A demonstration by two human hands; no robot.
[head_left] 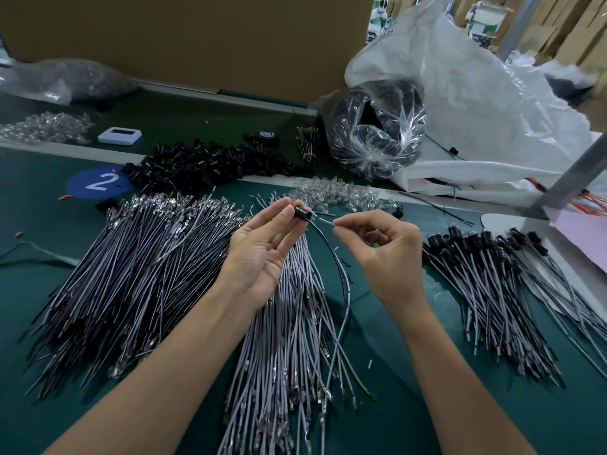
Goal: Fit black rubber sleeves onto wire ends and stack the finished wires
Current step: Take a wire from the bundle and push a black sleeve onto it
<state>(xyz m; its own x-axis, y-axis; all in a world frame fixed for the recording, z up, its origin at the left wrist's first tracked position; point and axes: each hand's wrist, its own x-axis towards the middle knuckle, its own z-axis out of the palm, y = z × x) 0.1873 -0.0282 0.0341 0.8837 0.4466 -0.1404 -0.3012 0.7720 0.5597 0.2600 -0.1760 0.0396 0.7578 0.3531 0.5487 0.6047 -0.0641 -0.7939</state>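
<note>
Nearest me, below both wrists, the unfinished grey wires (pixel 289 339) fan out across the green bench (pixel 394 405). Above them my left grip (pixel 262 247) pinches one black rubber sleeve (pixel 303 213) between thumb and fingertips. My right grip (pixel 384 254) is closed on a pale wire end (pixel 325 221) just right of the sleeve's mouth. A dark wire (pixel 335 254) arcs down between the two grips. To do this well, I'd hold the sleeve steady, line the end up square with the bore and feed it in short pushes so the thin wire doesn't buckle. The sleeve looks short, matte and tubular. Right of the right grip lies the finished stack (pixel 486 290), its sleeved ends at the far side. Beyond the left grip sits the heap of loose sleeves (pixel 203 165).
</note>
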